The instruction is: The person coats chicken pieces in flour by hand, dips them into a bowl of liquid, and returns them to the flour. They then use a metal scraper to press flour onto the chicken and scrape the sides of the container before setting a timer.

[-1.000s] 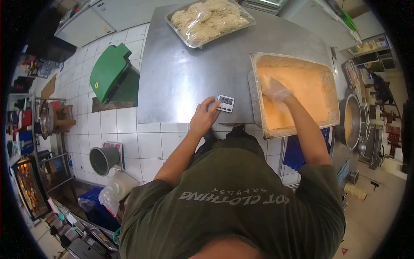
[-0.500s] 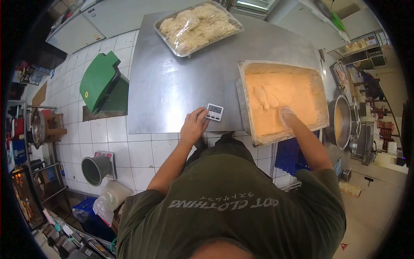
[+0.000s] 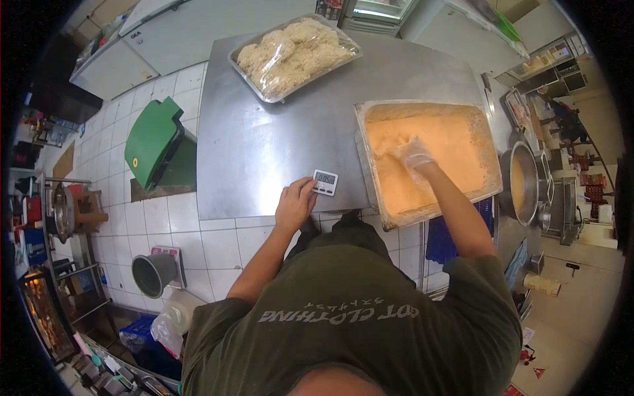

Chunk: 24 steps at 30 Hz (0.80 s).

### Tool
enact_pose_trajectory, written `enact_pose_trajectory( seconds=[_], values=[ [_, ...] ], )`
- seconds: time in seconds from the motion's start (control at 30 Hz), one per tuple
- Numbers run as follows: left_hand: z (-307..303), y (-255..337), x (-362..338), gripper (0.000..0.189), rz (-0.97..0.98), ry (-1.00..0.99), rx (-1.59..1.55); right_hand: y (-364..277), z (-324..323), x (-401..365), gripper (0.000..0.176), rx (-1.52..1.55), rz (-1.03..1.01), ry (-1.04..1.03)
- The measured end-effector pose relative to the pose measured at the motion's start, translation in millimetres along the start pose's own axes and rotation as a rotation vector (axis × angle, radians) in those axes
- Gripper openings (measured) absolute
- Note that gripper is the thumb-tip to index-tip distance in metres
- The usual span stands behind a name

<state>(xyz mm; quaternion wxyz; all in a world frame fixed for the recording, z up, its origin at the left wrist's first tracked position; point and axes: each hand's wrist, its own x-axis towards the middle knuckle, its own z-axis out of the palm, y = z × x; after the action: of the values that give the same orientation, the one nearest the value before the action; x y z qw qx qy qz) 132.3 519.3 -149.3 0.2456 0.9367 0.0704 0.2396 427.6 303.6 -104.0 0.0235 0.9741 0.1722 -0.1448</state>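
Observation:
My left hand (image 3: 295,201) is at the front edge of the steel table. Its fingers and thumb close on the left side of a small white digital timer (image 3: 324,183), whose display faces up. Inside a large rectangular metal tray (image 3: 377,198), my right hand (image 3: 416,158) wears a clear plastic glove and reaches into orange breading flour (image 3: 449,142). Flour and the glove hide its fingertips, so their grip does not show. A flour-covered lump (image 3: 404,140) lies partly visible just beyond that hand.
A wrapped tray of breaded pieces (image 3: 294,56) stands at the table's (image 3: 284,138) far side. A green bin (image 3: 155,145) is left of the table. To the right is a round metal bowl (image 3: 518,185). A grey bucket (image 3: 153,275) sits on a scale at lower left.
My right hand has moved left and away from me through the flour, over where a coated piece lay. My left hand stays at the timer. The view has shifted slightly.

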Motion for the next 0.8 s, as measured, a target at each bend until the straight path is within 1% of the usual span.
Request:
enact_pose_trajectory(
  seconds=[0.07, 0.2, 0.27, 0.33, 0.43, 0.5, 0.57, 0.6, 0.63, 0.67, 0.73, 0.77, 0.8],
  values=[
    [-1.6, 0.4, 3.7, 0.047, 0.004, 0.006, 0.008, -18.9, 2.8, 6.4, 0.045, 0.187, 0.115, -0.037],
    [1.2, -0.7, 3.7, 0.046, 0.020, -0.002, 0.014, -59.1, -26.2, 7.3, 0.046, -0.389, -0.255, -0.400],
    [0.9, -0.1, 0.0, 0.046, 0.019, -0.011, 0.014, -58.6, -20.9, -1.6, 0.043, -0.397, -0.259, -0.360],
    [0.1, 1.2, 2.5, 0.046, 0.005, 0.008, 0.004, -59.3, -10.3, -8.9, 0.037, -0.142, -0.088, -0.082],
    [-0.2, -0.5, 1.0, 0.047, -0.010, 0.004, 0.002, -44.1, -10.8, -7.5, 0.051, -0.034, -0.400, -0.101],
    [-1.7, 1.0, -1.0, 0.046, -0.023, -0.009, 0.008, -2.6, -11.0, -7.6, 0.040, 0.116, -0.731, -0.212],
    [-4.0, 1.8, 3.6, 0.046, -0.031, -0.016, 0.013, -0.8, -47.7, -16.5, 0.028, -0.423, -0.986, -0.288],
    [-4.7, 3.1, 4.1, 0.045, -0.038, -0.023, 0.012, 10.7, -54.2, -11.4, 0.025, -0.505, -0.957, -0.271],
    [-5.5, 4.4, 3.2, 0.045, -0.045, -0.035, 0.010, 24.2, -53.3, 2.7, 0.023, -0.512, -0.845, -0.240],
    [-5.8, 5.1, 3.2, 0.045, -0.048, -0.039, 0.004, 38.8, -51.1, 18.5, 0.022, -0.459, -0.670, -0.196],
    [-5.1, 5.7, 4.8, 0.044, -0.057, -0.047, -0.007, 54.2, -43.8, 43.1, 0.022, -0.373, -0.415, -0.140],
    [-4.7, 6.0, 5.1, 0.044, -0.062, -0.048, -0.001, 56.6, -35.7, 52.3, 0.023, -0.353, -0.361, -0.121],
    [-4.0, 6.5, 5.1, 0.045, -0.066, -0.050, 0.004, 53.4, -27.4, 59.2, 0.025, -0.330, -0.372, -0.094]
  ],
)
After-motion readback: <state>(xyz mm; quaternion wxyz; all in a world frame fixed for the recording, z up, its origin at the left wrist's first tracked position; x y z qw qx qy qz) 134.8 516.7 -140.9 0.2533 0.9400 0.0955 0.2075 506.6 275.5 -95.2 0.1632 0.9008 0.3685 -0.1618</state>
